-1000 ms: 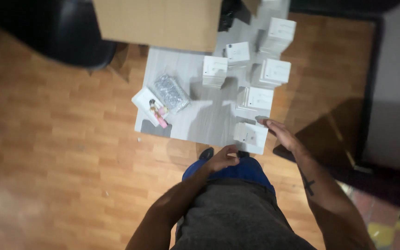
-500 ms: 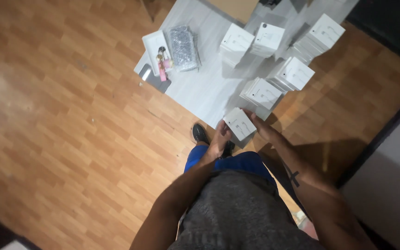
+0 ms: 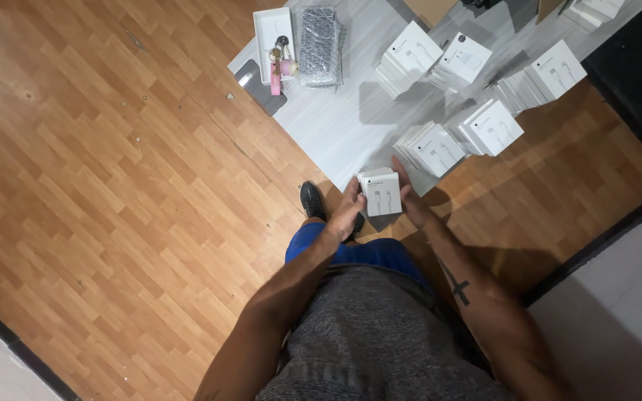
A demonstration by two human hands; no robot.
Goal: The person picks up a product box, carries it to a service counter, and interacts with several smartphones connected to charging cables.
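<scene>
A small stack of white square boxes [image 3: 380, 192] stands at the near corner of a low grey table [image 3: 343, 119]. My left hand [image 3: 348, 210] presses against the stack's left side and my right hand [image 3: 408, 194] against its right side, so both hands clasp it. Beyond it on the table stand more stacks of the same white boxes [image 3: 431, 148], [image 3: 490, 128], [image 3: 412, 56], [image 3: 464, 58], [image 3: 551, 73].
A white tray with keys and a pink item [image 3: 274, 41], a bubble-wrapped packet [image 3: 318, 35] and a dark phone [image 3: 260, 76] lie at the table's left end. Wooden floor [image 3: 113, 186] surrounds the table. My dark shoe [image 3: 311, 200] is by the table's edge. A dark threshold [image 3: 603, 238] runs at right.
The view has swung and closed in on the table. My left hand has come up from my knee to the stack's left side, so both hands now clasp the boxes.
</scene>
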